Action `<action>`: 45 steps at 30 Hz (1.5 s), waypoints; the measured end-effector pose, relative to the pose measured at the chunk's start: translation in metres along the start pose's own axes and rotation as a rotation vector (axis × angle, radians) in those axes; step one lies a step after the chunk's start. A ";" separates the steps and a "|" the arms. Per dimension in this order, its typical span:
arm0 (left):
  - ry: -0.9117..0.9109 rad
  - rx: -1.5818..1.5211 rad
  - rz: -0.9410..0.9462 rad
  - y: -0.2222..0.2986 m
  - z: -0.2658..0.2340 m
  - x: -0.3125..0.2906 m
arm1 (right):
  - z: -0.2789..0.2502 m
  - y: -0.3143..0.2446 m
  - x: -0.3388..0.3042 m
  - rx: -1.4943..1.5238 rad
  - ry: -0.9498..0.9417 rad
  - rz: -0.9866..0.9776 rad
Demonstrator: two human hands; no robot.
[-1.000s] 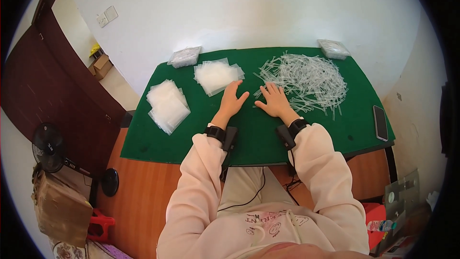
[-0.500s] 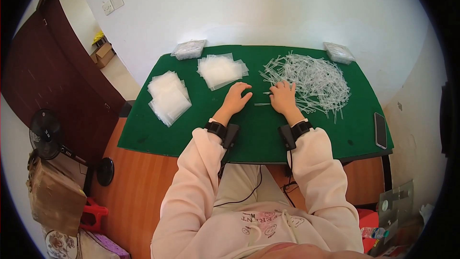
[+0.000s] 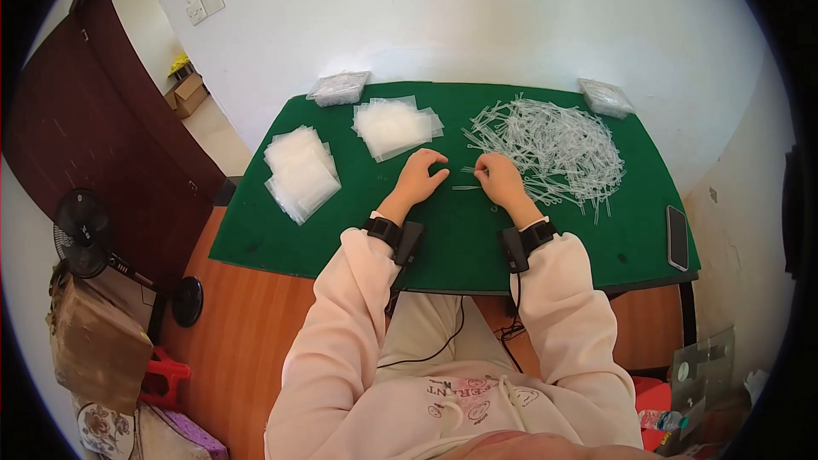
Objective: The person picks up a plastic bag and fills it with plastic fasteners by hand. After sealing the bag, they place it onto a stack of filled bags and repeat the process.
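A big heap of thin clear plastic sticks, some with looped ends, lies on the right half of the green-topped table. My right hand is at the heap's left edge, its fingers curled together in a pinch on a clear stick that pokes out to the left. Just below, a few more sticks lie on the cloth. Resting left of centre, my left hand holds nothing, thumb and fingers apart. Beyond it is a pile of clear flat bags; farther left sits a second pile.
A clear packed box stands at the far left corner of the table, another at the far right. A phone lies near the right edge. Black straps with boxy devices circle both wrists, with cables hanging down. A fan stands left.
The fingers of my right hand have drawn back slightly from the heap and closed into a pinch, with a stick now showing at their tips. My left hand has barely moved.
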State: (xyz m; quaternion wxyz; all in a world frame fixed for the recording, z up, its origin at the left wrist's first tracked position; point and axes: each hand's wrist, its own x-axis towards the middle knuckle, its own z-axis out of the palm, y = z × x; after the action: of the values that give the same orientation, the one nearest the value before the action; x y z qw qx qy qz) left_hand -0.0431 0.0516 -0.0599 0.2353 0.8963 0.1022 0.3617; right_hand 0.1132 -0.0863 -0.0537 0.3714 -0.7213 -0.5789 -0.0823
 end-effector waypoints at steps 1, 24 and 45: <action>0.001 0.000 -0.001 0.003 0.000 0.001 | -0.001 -0.003 0.000 0.000 -0.001 0.000; -0.215 -0.868 -0.318 0.005 0.004 0.005 | 0.002 -0.049 -0.003 0.285 -0.107 -0.478; -0.379 -0.792 -0.345 0.037 0.024 0.006 | -0.022 0.003 -0.018 0.150 0.038 -0.018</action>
State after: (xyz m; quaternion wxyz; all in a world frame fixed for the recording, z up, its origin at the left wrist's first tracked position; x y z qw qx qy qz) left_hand -0.0217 0.0131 -0.0530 0.6302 0.7578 0.0590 0.1586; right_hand 0.1168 -0.1144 -0.0488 0.4346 -0.6845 -0.5826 -0.0558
